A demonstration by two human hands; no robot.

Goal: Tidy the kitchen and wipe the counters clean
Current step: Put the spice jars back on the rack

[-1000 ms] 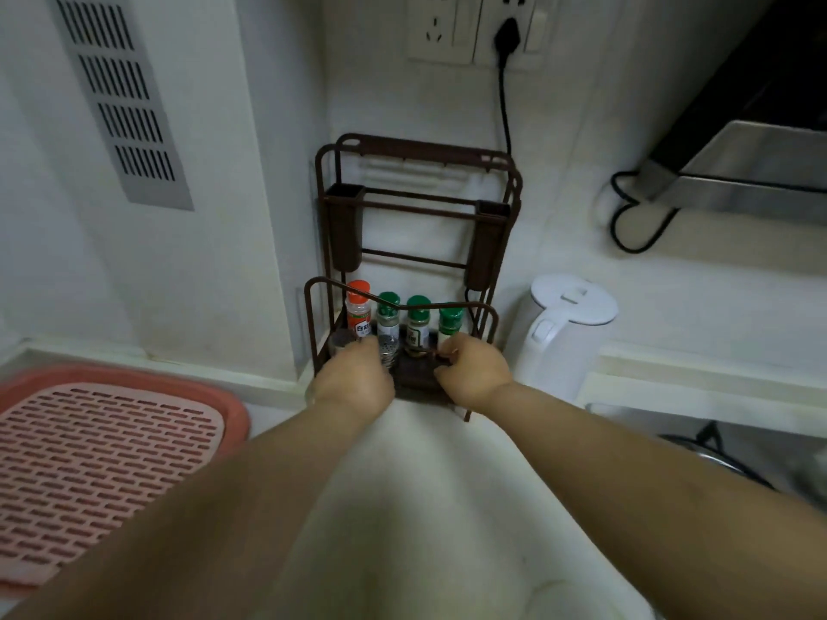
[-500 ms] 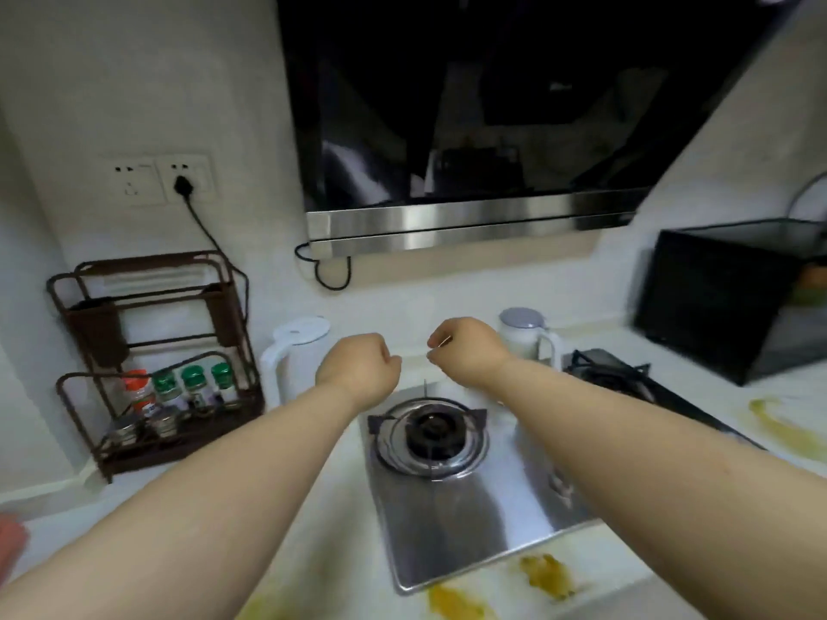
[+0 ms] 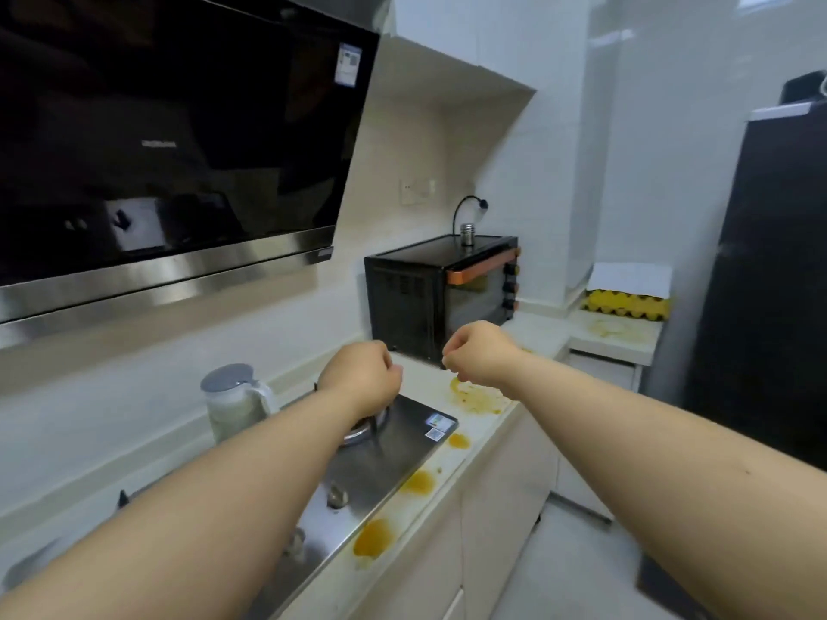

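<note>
My left hand (image 3: 361,375) and my right hand (image 3: 479,354) hang in the air side by side above the steel gas hob (image 3: 380,467), both with fingers curled and nothing in them. The white counter (image 3: 474,445) along the hob's front edge carries several orange-yellow spills (image 3: 373,536), with a bigger smear (image 3: 475,398) just below my right hand. Another yellow stain (image 3: 611,328) marks the lower counter at the far right.
A black toaster oven (image 3: 441,290) stands on the counter beyond my hands, a small metal shaker (image 3: 467,234) on top. A grey-lidded kettle (image 3: 235,402) sits behind the hob. A black range hood (image 3: 170,140) hangs at the left; a yellow egg tray (image 3: 628,304) and a dark fridge (image 3: 760,284) are at the right.
My view has swung right, from the spice rack in the corner, across the hob, to the oven end of the counter. Both hands left the rack and stay raised, fingers curled.
</note>
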